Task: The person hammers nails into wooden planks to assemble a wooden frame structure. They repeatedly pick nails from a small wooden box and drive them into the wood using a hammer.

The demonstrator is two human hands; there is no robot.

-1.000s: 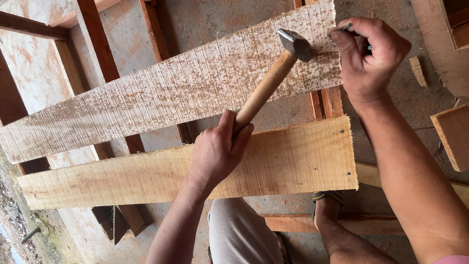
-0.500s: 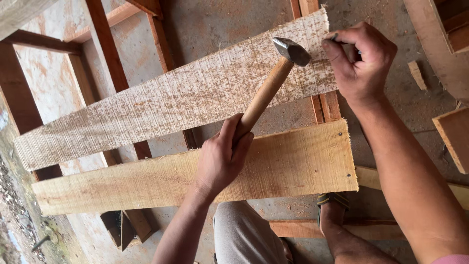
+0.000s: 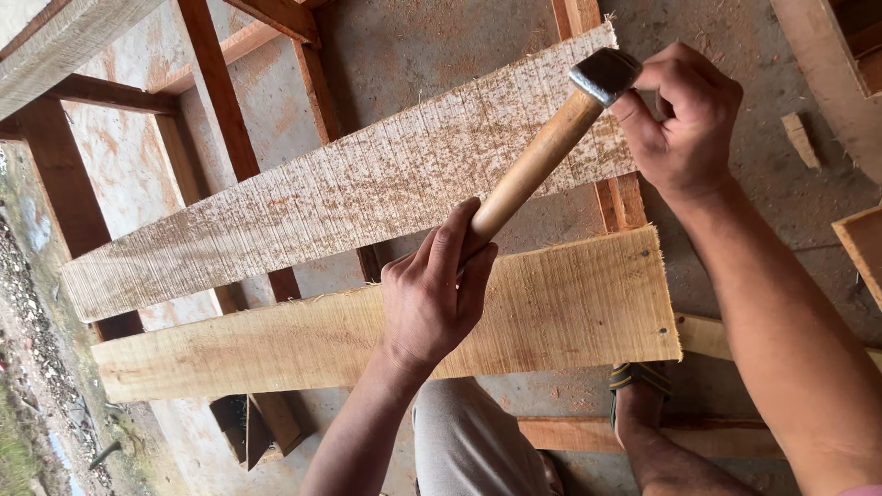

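My left hand (image 3: 427, 303) grips the lower end of a hammer's wooden handle (image 3: 533, 165). The steel hammer head (image 3: 602, 73) is at the right end of a rough, pale upper plank (image 3: 349, 193), right against my right hand (image 3: 684, 119). That hand's fingers are pinched at the plank's end on what looks like a small nail, mostly hidden by the hammer head. A smoother, yellowish lower plank (image 3: 551, 312) lies parallel below, under my left hand. Both planks rest across a reddish wooden frame (image 3: 220, 101).
My knee in grey trousers (image 3: 469, 441) and my sandalled foot (image 3: 638, 377) are below the lower plank. A reddish rail (image 3: 620, 202) runs under both plank ends. A small wood offcut (image 3: 799, 138) and another board (image 3: 864, 248) lie right on the dusty concrete floor.
The hammer head has come down and to the right, from above the plank to right beside my pinched right fingers. The left hand keeps its grip on the handle.
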